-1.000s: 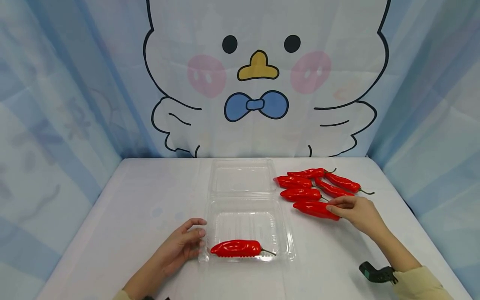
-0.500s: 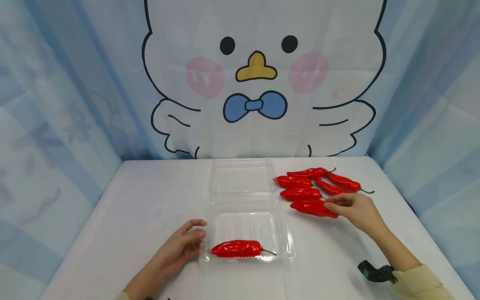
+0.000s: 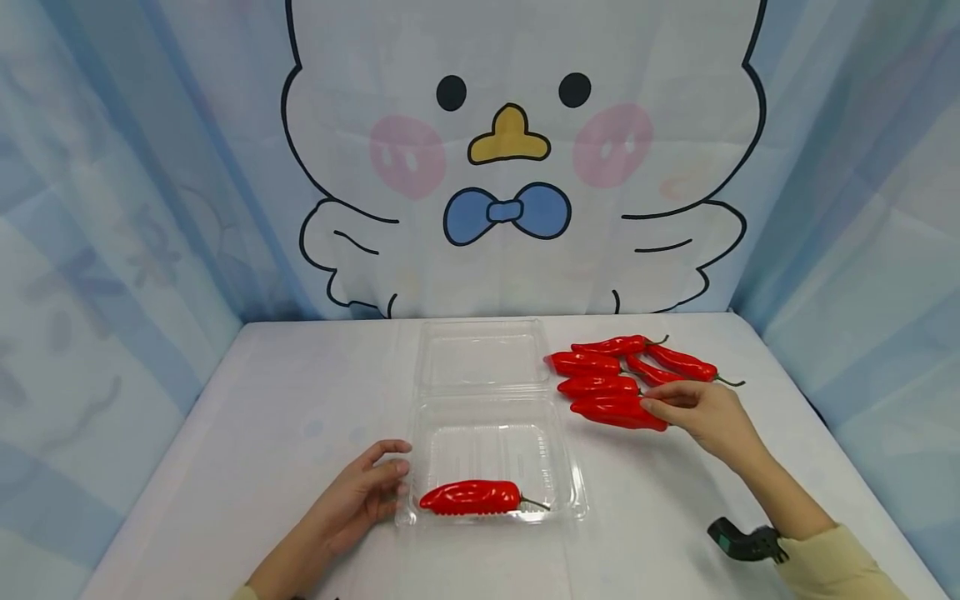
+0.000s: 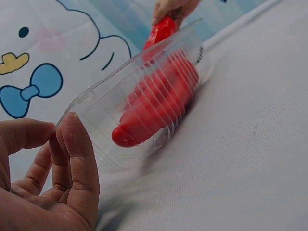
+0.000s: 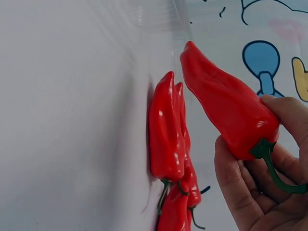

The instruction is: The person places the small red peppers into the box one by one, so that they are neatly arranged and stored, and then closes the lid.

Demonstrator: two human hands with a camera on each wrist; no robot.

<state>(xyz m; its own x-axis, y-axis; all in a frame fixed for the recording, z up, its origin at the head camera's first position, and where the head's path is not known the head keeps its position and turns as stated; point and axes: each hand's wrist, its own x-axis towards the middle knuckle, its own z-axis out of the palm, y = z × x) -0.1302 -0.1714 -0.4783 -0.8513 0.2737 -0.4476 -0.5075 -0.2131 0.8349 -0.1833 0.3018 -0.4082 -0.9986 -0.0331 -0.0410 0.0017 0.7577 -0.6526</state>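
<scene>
My right hand [image 3: 708,418] pinches a red chili pepper [image 3: 611,411] near its stem end. In the right wrist view this pepper [image 5: 226,101] is raised off the white table, its green stem curving over the palm. My left hand [image 3: 356,492] pinches the near left rim of a clear plastic clamshell box [image 3: 487,417], as the left wrist view shows with thumb and finger [image 4: 79,154] at the edge. The box lies open, its lid [image 3: 483,354] folded back. One red chili pepper [image 3: 471,497] lies crosswise along the front of its base.
Several more red chili peppers lie in a loose group at the back right, among them one nearest [image 3: 597,387] and one at the far right [image 3: 682,364]. A cartoon-printed curtain [image 3: 510,275] stands behind the white table [image 3: 315,383].
My right hand has drawn the held chili pepper slightly leftward and away from me, closer to the pile. The left hand and the box have stayed in place.
</scene>
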